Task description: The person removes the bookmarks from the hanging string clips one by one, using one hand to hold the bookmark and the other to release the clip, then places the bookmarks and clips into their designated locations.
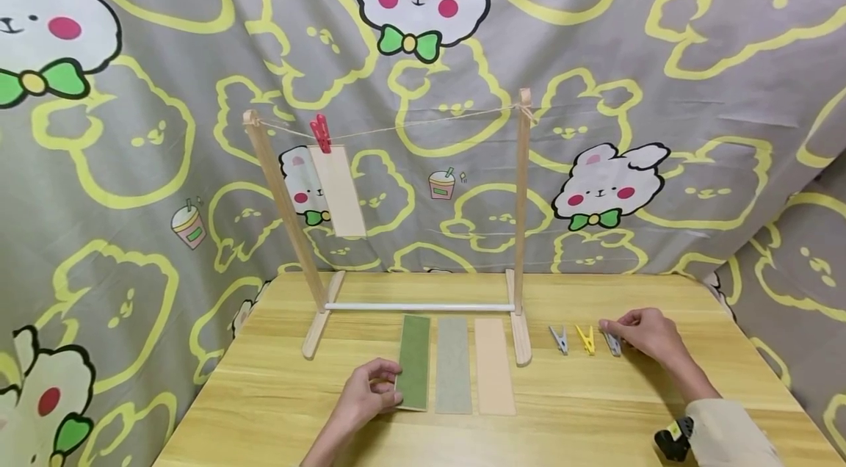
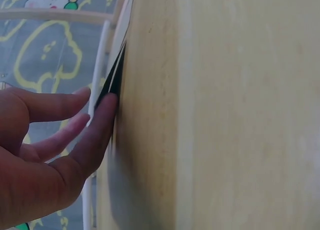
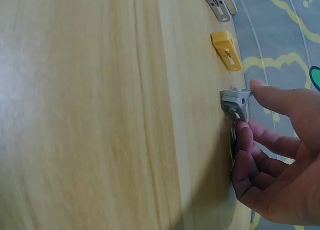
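A green rectangular card lies leftmost of three cards on the table, its left edge between the curled fingers and thumb of my left hand. In the left wrist view the card is a thin dark sliver at the thumb tip. Beside it lie a grey card and a peach card. My right hand pinches the handle end of a grey clothespin between thumb and finger. A yellow clothespin and another grey clothespin lie to its left.
A wooden stand with two posts and a white crossbar rises behind the cards. From its string a cream card hangs by a red clothespin. A patterned curtain closes off the back and sides.
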The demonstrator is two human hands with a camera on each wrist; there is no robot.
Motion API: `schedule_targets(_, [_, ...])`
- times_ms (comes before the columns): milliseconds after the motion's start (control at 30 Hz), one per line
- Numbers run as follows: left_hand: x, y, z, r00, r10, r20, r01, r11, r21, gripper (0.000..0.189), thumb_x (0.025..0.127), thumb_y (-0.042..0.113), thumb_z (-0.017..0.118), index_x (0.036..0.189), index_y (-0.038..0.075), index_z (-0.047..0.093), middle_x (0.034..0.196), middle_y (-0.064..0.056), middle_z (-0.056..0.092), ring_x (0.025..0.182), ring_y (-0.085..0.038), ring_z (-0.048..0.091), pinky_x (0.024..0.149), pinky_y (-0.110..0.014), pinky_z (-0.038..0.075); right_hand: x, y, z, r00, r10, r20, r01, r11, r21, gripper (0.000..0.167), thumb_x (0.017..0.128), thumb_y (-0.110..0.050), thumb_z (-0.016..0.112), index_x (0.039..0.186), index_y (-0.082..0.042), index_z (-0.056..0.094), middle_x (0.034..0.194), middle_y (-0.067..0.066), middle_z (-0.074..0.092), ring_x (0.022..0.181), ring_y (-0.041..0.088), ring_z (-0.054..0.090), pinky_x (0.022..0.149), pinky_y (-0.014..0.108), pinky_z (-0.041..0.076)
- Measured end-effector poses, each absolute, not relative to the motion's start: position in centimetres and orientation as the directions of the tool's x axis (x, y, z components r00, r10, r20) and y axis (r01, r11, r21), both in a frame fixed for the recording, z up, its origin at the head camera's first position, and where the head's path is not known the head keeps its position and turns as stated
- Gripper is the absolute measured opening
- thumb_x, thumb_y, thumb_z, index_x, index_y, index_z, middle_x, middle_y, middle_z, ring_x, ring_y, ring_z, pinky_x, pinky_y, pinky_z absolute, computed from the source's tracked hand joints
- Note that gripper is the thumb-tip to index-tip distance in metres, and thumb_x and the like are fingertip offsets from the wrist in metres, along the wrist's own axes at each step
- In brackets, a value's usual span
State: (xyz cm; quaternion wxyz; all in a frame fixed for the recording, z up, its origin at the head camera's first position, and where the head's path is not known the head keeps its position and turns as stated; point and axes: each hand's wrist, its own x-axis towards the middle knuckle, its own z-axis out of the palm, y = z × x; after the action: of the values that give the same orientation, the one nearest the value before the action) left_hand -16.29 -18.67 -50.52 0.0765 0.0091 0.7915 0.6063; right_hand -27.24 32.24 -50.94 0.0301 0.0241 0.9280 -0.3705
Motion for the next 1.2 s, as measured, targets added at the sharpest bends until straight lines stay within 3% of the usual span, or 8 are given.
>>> schedule_targets(400, [-16.1, -18.3, -49.4, -0.992, 0.129, 0.003, 0.061, 0.452, 0.89, 0.034, 0.08, -0.011, 0.077, 0.111, -0.003, 0.067, 0.111, -0.02, 0.067, 0.085, -0.022, 0.067, 0.065, -0.023, 0.059, -27.8, 32.4, -50.6, -0.996, 0.019, -0.084, 0.071, 0.733, -0.677, 0.051, 0.094, -0.046, 0.072, 0.096, 0.005, 0.072, 0.08, 0.005, 0.066, 0.068, 0.019, 0.059, 0.059, 0.032, 0.048])
schedule_targets(700, [-16.3, -18.5, -49.4, -0.99, 0.14, 0.001, 0.064, 0.447, 0.892, 0.04, 0.081, -0.014, 0.072, 0.118, -0.003, 0.064, 0.116, -0.025, 0.063, 0.091, -0.027, 0.066, 0.066, -0.026, 0.061, -27.2, 33.3, -50.4, -0.992, 0.02, -0.127, 0.104, 0.701, -0.706, 0.059, 0.098, -0.048, 0.066, 0.11, 0.009, 0.066, 0.083, 0.005, 0.072, 0.068, 0.02, 0.066, 0.061, 0.033, 0.054])
schedule_targets(933, [-16.9, -19.1, -48.8, -0.987, 0.113, 0.112, 0.15, 0.433, 0.889, 0.035, 0.087, -0.009, 0.073, 0.12, -0.005, 0.063, 0.115, -0.028, 0.063, 0.093, -0.033, 0.068, 0.066, -0.029, 0.062, -26.8, 33.4, -48.8, -0.995, -0.023, -0.098, 0.054, 0.701, -0.711, 0.062, 0.101, -0.049, 0.061, 0.119, 0.01, 0.065, 0.094, 0.01, 0.073, 0.079, 0.021, 0.067, 0.066, 0.034, 0.056])
schedule_targets(1200, [-17.6, -19.4, -47.2, -0.974, 0.157, 0.166, 0.217, 0.412, 0.885, 0.028, 0.092, -0.005, 0.07, 0.119, -0.002, 0.065, 0.12, -0.025, 0.062, 0.103, -0.035, 0.066, 0.082, -0.029, 0.061, -26.3, 32.6, -46.5, -0.999, -0.046, 0.008, -0.038, 0.711, -0.702, 0.058, 0.103, -0.046, 0.06, 0.122, 0.008, 0.064, 0.099, 0.013, 0.074, 0.086, 0.025, 0.07, 0.069, 0.032, 0.054])
